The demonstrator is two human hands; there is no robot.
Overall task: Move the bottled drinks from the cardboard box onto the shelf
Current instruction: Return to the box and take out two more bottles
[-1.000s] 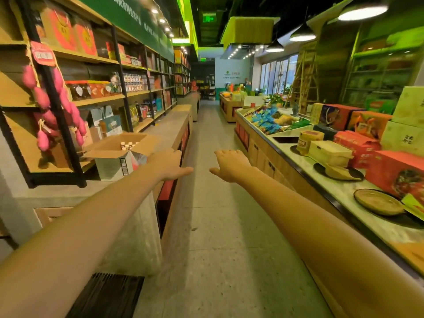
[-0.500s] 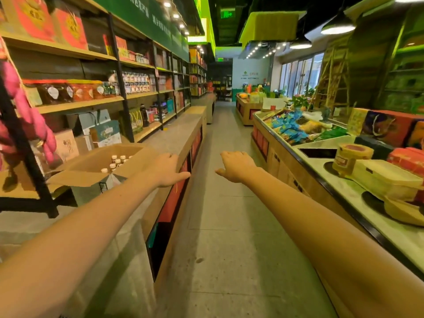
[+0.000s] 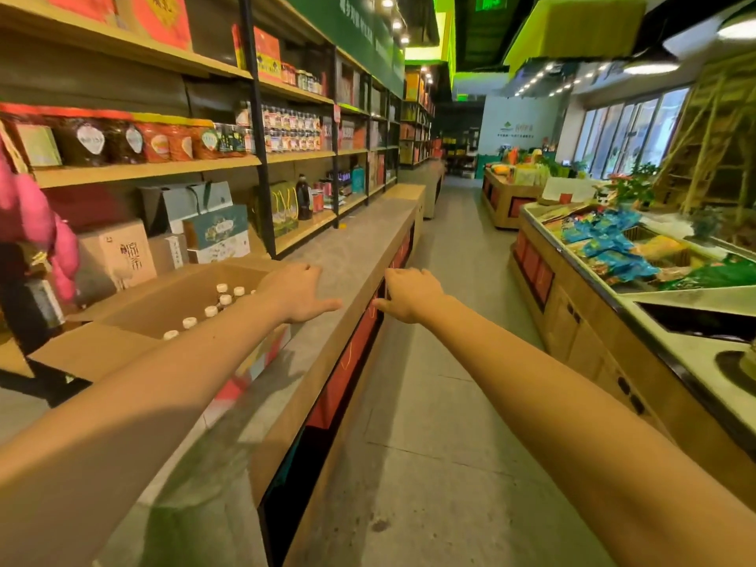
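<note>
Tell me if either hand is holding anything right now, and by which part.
Nothing is held. The left hand is open beside the cardboard box, the right hand open over the aisle; the bottled drinks sit in the box untouched.

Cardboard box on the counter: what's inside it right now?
Several white-capped bottles stand inside the cardboard box, only caps and necks showing. Its wall hides their bodies, and the left forearm covers the near corner, so more may sit there.
</note>
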